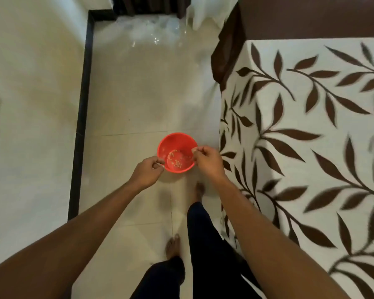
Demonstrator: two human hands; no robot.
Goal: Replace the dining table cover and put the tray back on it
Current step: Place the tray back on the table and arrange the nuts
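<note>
I am standing on the tiled floor [138, 93] beside the worktop [311, 147], which already carries the white cover with brown leaves [289, 117]; its near-left corner hangs down just to the right of my hands. I hold a red bowl [177, 152] in the air over the floor, off the worktop's left edge. My left hand [148, 170] is pinched on the bowl's left rim, fingers [158, 164] curled over the lip. My right hand [206, 158] is pinched on the right rim, thumb and forefinger closed on the edge. Small pale pieces lie in the bottom of the bowl; what they are I cannot tell.

No tray is visible in this view. Clear plastic sheeting [151, 33] lies heaped on the floor at the far wall.

Assessment: the cover appears laid, so the bowl carry looks like part of restoring items to the worktop. To do it well I should keep the rim level, since the pinch grips are light and the contents are loose. I should bring it over the left edge without dragging the hanging cloth, then set it flat before letting go.
</note>
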